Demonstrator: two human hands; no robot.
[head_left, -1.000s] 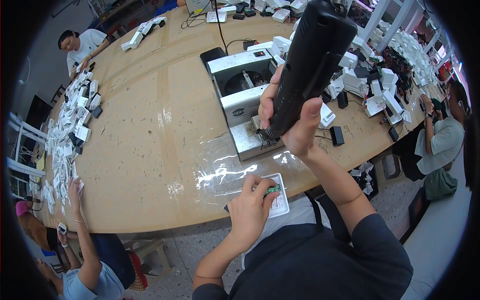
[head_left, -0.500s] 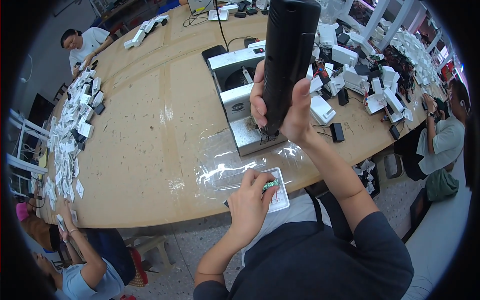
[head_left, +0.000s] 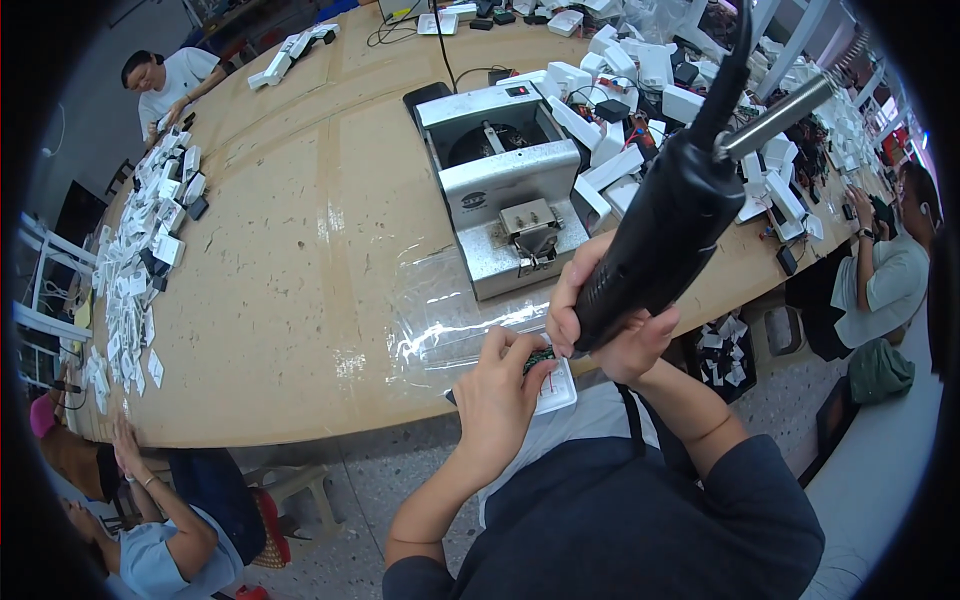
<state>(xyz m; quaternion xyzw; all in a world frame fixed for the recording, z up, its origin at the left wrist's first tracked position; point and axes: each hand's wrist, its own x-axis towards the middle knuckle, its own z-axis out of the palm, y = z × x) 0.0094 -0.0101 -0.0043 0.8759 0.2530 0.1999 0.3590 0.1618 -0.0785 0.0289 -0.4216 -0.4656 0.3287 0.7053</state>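
My right hand [head_left: 638, 350] is wrapped round a black electric screwdriver [head_left: 655, 235], its lower end tilted down toward my left hand. The screwdriver's tip is hidden behind my fingers. At the table's near edge my left hand [head_left: 495, 405] pinches a small green circuit board [head_left: 541, 356] over a white plastic case [head_left: 557, 393] with thin red wires in it. The board and the screwdriver's lower end are close together; whether they touch I cannot tell. Just beyond stands a metal screw feeder [head_left: 512, 165], with a small block at its front.
White casings and black adapters [head_left: 600, 130] are heaped at the back right. A long pile of white parts [head_left: 135, 310] lines the left edge. Clear plastic film [head_left: 430, 320] lies before the feeder. A black bin [head_left: 727, 365] is below the table. Other people sit left and right.
My right hand has brought the screwdriver from the feeder's front down and toward me, beside my left hand. The left hand keeps its hold on the board, nearly still.
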